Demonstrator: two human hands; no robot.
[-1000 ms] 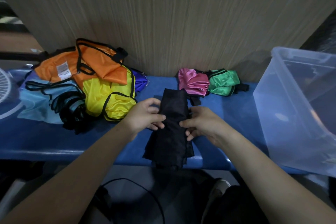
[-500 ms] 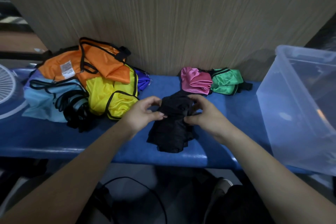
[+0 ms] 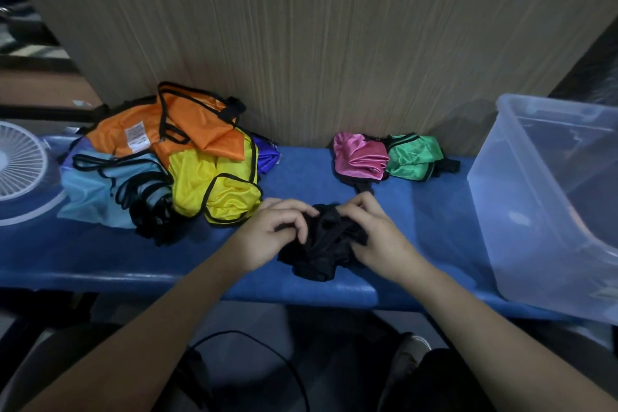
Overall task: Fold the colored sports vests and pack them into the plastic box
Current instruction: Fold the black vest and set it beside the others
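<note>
A black vest [image 3: 322, 244] lies bunched into a small bundle on the blue bench [image 3: 133, 257]. My left hand [image 3: 271, 231] grips its left side and my right hand [image 3: 371, 234] grips its right side, fingers curled into the cloth. A folded pink vest [image 3: 359, 160] and a folded green vest [image 3: 413, 157] lie against the wall behind it. On the left sits a loose pile: an orange vest [image 3: 197, 130], a yellow vest [image 3: 214, 187], a light blue vest [image 3: 97, 191] and a dark blue vest [image 3: 267, 157]. The clear plastic box [image 3: 521, 204] stands at the right.
A white fan [image 3: 20, 174] sits at the bench's far left end. A wood-grain wall panel [image 3: 317, 37] backs the bench. Below the bench edge a black cable [image 3: 267, 354] loops over the floor, and a shoe [image 3: 408, 354] shows.
The black vest went from a long strip hanging over the bench edge to a short bundle, rolled up between both hands. The view moved slightly left.
</note>
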